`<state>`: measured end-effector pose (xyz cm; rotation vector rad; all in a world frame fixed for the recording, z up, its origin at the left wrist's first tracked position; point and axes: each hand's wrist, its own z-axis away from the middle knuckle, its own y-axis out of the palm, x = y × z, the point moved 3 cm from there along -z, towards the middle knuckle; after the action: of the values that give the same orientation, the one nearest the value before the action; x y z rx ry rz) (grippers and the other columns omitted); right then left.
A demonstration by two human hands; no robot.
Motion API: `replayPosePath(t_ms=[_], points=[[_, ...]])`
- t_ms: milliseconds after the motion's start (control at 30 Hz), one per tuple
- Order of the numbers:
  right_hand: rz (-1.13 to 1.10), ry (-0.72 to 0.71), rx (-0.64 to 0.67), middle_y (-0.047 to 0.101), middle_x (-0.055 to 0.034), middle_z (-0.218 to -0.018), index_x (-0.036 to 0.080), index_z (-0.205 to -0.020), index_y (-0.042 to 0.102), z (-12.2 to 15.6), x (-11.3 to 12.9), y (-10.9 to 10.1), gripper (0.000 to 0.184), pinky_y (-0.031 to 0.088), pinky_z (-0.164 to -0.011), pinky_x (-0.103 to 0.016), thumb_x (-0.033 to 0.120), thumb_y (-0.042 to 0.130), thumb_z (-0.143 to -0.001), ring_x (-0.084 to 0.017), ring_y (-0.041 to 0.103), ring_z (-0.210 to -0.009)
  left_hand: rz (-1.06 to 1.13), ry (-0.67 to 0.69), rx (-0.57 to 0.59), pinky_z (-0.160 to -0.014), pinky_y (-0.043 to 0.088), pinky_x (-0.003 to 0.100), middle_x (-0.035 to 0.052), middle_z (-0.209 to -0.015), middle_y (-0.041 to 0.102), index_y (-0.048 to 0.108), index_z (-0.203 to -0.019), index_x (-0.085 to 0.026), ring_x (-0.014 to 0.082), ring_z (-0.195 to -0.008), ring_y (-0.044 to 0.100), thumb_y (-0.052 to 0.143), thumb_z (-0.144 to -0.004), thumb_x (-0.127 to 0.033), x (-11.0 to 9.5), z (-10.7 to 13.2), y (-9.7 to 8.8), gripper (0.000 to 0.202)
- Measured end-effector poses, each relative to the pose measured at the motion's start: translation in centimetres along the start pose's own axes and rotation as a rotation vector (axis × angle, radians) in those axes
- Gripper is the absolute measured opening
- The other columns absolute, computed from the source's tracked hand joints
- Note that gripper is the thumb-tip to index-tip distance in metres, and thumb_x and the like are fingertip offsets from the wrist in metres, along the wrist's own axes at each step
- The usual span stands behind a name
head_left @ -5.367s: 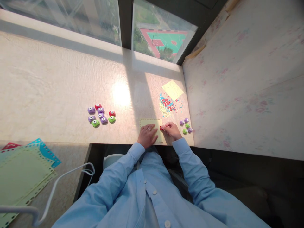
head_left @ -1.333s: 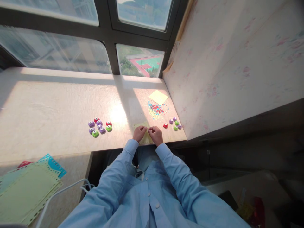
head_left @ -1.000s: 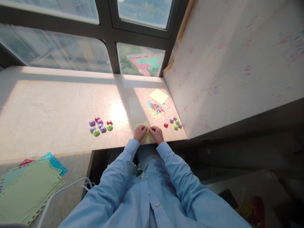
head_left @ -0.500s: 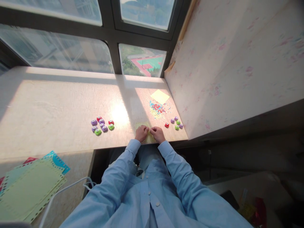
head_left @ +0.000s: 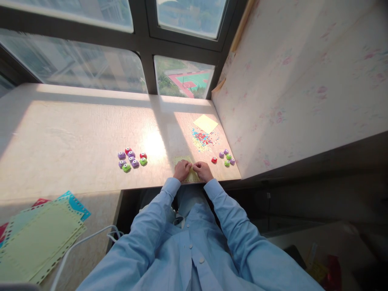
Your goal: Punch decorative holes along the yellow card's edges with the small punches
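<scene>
At the near edge of the table, my left hand (head_left: 182, 170) and my right hand (head_left: 203, 171) rest over a yellow-green paper sheet (head_left: 182, 158) with small holes along its border. Both hands are closed in pinches, fingertips almost meeting above the sheet. Whatever is between the fingers is too small to make out. My palms hide much of the sheet's middle. Just beyond my right hand lies a scatter of red, blue and yellow paper bits (head_left: 202, 139), with a plain pale yellow sheet (head_left: 206, 123) behind it.
Several small purple, red and green craft punches (head_left: 131, 159) sit left of my hands, and more punches (head_left: 227, 157) by the wall at right. Punched coloured sheets (head_left: 42, 238) overlap at lower left, near a white cable (head_left: 81, 241). A window frame (head_left: 148, 68) bounds the back.
The whole view has shifted slightly, so everything appears a little further right. My hands keep the same pinched pose over the sheet.
</scene>
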<state>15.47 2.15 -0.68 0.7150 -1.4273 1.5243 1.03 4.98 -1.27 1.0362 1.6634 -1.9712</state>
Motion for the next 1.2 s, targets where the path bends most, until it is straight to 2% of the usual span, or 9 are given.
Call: replayPosePath(t_ms=[467,633,767,867,1000,1200], points=[[-0.02,0.017,-0.006,0.06,0.003,-0.057,0.019,-0.06,0.063,0.0,0.1,-0.4,0.017,0.041,-0.059,-0.025,0.034,0.063,-0.066,-0.013,0.053,-0.06,0.026,-0.021,-0.011,-0.086,0.044,0.035,0.0087,-0.09,0.066,0.065,-0.076,-0.019,0.0227,-0.094,0.06,0.05,-0.094,-0.027,-0.2,0.1,0.0,0.024],[-0.096,0.059,-0.061,0.057,0.002,-0.055,0.018,-0.058,0.06,-0.1,-0.7,-2.7,0.017,0.04,-0.055,-0.026,0.034,0.065,-0.063,-0.014,0.051,-0.057,0.077,-0.019,-0.006,-0.086,0.044,0.034,0.0068,-0.085,0.065,0.064,-0.075,-0.019,0.0208,-0.089,0.06,0.05,-0.093,-0.024,0.1,-0.1,-0.2,0.024],[-0.21,0.101,-0.11,0.056,0.0018,-0.055,0.017,-0.063,0.062,-0.2,-1.4,-4.8,0.025,0.039,-0.048,-0.024,0.041,0.068,-0.065,-0.012,0.049,-0.052,0.126,-0.017,-0.002,-0.084,0.045,0.033,0.005,-0.079,0.064,0.064,-0.072,-0.019,0.0197,-0.085,0.06,0.051,-0.092,-0.026,0.2,-0.2,-0.2,0.025],[-0.306,0.129,-0.161,0.055,0.0022,-0.055,0.015,-0.071,0.065,-0.5,-1.5,-5.5,0.029,0.036,-0.044,-0.022,0.042,0.071,-0.063,-0.01,0.046,-0.049,0.156,-0.032,-0.018,-0.082,0.046,0.033,0.0045,-0.077,0.065,0.066,-0.073,-0.019,0.0195,-0.083,0.061,0.052,-0.091,-0.028,0.3,-0.2,-0.1,0.024],[-0.442,0.153,-0.21,0.056,0.0029,-0.056,0.015,-0.082,0.065,-1.2,-1.3,-5.1,0.035,0.035,-0.041,-0.02,0.041,0.074,-0.06,-0.009,0.047,-0.047,0.196,-0.042,-0.037,-0.078,0.047,0.031,0.0043,-0.079,0.068,0.067,-0.075,-0.019,0.0186,-0.082,0.062,0.052,-0.091,-0.031,0.2,0.0,-0.2,0.026],[-0.545,0.18,-0.287,0.057,0.0025,-0.059,0.018,-0.083,0.061,-1.2,-1.2,-4.2,0.034,0.03,-0.037,-0.019,0.039,0.073,-0.059,-0.008,0.044,-0.044,0.228,-0.038,-0.039,-0.076,0.049,0.031,0.0048,-0.081,0.072,0.071,-0.078,-0.019,0.0192,-0.083,0.065,0.05,-0.093,-0.038,0.1,0.1,-0.5,0.032]])
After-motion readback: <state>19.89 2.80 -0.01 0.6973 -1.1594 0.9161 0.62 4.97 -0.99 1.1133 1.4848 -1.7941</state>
